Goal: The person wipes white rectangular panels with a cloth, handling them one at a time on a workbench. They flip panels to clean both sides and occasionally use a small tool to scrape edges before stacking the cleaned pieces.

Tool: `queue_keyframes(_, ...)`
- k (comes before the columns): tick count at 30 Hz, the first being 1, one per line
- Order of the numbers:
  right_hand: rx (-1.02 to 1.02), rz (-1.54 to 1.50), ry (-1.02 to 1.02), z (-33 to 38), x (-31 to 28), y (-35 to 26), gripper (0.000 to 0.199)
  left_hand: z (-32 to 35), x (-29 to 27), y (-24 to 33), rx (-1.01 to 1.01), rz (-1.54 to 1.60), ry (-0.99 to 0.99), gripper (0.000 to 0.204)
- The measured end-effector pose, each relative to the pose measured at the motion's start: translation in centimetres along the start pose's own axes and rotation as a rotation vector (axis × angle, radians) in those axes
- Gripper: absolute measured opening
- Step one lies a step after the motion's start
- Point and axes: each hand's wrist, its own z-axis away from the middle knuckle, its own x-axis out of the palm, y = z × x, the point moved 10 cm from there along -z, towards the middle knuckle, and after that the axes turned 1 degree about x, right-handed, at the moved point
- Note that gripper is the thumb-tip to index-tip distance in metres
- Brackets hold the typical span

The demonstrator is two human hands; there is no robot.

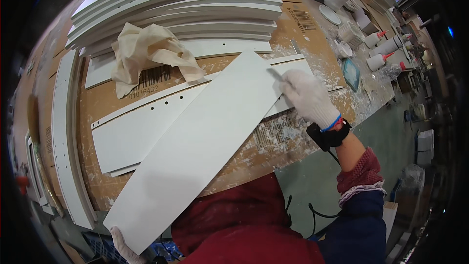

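Diagonally across the cardboard-covered workbench [312, 34] lies a long, plain white panel [195, 142]. The gloved right hand [307, 95] pinches a small blade-like tool [274, 74] against its upper edge; the gloved left hand [124, 247] grips its lower corner. White boards [185, 0] sit stacked behind, beside a crumpled cloth [151, 51] and glue bottles [378, 61].

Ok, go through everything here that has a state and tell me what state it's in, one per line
Long white panel: lying diagonally across the bench, held at both ends.
Left hand: gloved, gripping the panel's near end.
Right hand: gloved, pressing a small flat tool on the panel's far edge.
Cloth: crumpled, lying loose.
Stack of white panels: piled flat.
Squeeze bottles: capped, lying on their sides.
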Motion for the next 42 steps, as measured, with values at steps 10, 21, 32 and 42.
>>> queue_keyframes(10, -0.041, -0.050, 0.068, 0.0, -2.5, 0.2, 0.024, 0.7, 3.3, 1.4, 0.029, -0.125, -0.028, 0.050)
queue_keyframes(21, -0.129, 0.241, 0.194, -0.2, -0.8, -0.3, 0.016, 2.0, 11.1, -0.9, -0.059, 0.005, 0.130, 0.045)
queue_keyframes(32, -0.567, 0.006, 0.135, 11.2, 4.4, -19.2, 0.010, 1.9, 14.9, -1.6, -0.091, 0.592, -0.134, 0.043)
queue_keyframes(42, -0.987, -0.321, -0.524, 24.7, 15.7, -38.3, 0.005, 1.0, 14.3, -3.9, -0.166, 0.707, -0.131, 0.058)
